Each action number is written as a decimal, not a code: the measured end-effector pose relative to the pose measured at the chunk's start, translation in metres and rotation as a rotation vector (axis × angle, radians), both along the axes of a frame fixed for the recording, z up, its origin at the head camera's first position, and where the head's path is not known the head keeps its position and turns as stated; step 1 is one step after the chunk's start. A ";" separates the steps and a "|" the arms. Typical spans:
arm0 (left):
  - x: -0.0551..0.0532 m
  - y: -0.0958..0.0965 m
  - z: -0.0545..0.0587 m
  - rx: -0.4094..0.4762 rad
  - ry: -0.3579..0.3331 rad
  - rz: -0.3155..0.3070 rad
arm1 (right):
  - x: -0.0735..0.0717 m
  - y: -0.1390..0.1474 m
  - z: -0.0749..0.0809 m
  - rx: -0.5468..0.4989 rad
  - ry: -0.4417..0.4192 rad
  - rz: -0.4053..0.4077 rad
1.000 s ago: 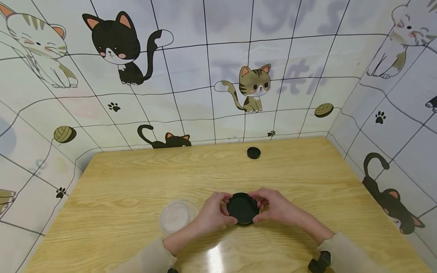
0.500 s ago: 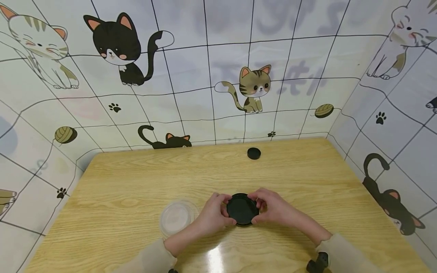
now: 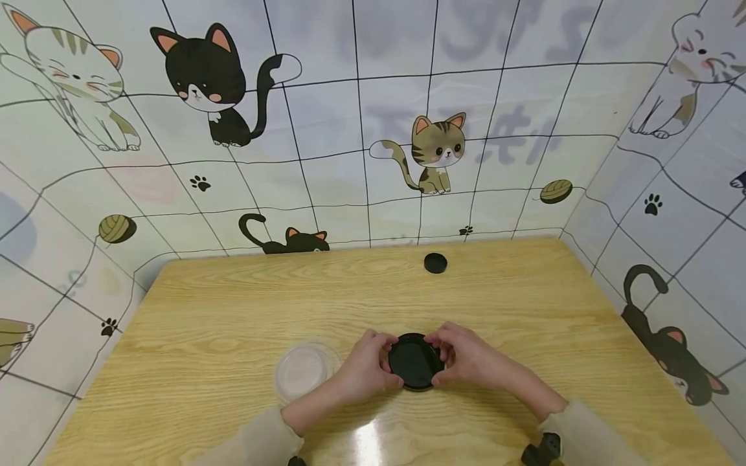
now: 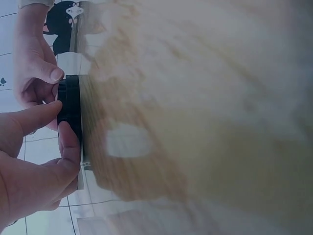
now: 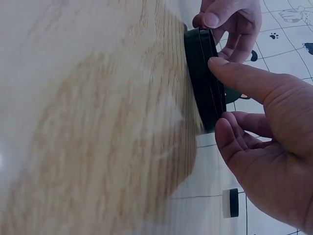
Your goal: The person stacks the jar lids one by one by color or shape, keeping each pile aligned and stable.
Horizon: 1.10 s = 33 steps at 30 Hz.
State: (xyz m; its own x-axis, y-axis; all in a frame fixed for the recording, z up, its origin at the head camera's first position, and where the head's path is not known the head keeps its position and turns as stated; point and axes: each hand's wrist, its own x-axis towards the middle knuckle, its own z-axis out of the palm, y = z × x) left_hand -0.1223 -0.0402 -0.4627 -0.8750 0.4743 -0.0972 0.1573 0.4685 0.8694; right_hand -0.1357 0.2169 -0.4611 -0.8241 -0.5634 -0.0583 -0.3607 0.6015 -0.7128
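Note:
A shallow, round black dish-like piece (image 3: pixel 416 362) is between the two hands on the wooden table, its broad dark face upward. My left hand (image 3: pixel 366 364) grips its left side, fingers toward the back edge and thumb toward the front. Opposite it, my right hand (image 3: pixel 468 355) holds the right side in a similar way. From the side, the right wrist view shows the black piece (image 5: pixel 203 78) as a short cylinder with a stepped rim. In the left wrist view the same black piece (image 4: pixel 72 105) looks low to the tabletop. Its underside is hidden.
A clear, whitish round container or lid (image 3: pixel 301 372) lies left of the hands, partly behind the left forearm. Farther back stands a small black round cap (image 3: pixel 435 263). The wooden table (image 3: pixel 262 304) meets cat-patterned sheets (image 3: pixel 332 175) at the back and sides.
The head view has shifted slightly. Both hands keep their hold on the black piece, which has barely moved; light falls a little differently on its face.

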 end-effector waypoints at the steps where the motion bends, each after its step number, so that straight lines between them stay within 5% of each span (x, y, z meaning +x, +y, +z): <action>1: 0.000 0.000 0.000 -0.001 0.000 -0.002 | 0.000 0.000 0.000 -0.004 0.003 0.003; 8: 0.001 -0.002 0.001 -0.006 -0.003 0.003 | 0.004 0.000 0.001 -0.051 -0.023 0.007; 14: -0.006 -0.006 0.015 -0.011 0.005 0.008 | 0.004 0.001 0.010 -0.088 -0.041 -0.020; 23: -0.035 -0.007 0.050 0.059 0.102 -0.024 | -0.013 0.010 0.040 -0.085 0.105 -0.058; 33: -0.079 -0.003 0.059 0.181 0.137 -0.032 | -0.040 0.017 0.063 -0.111 0.251 -0.136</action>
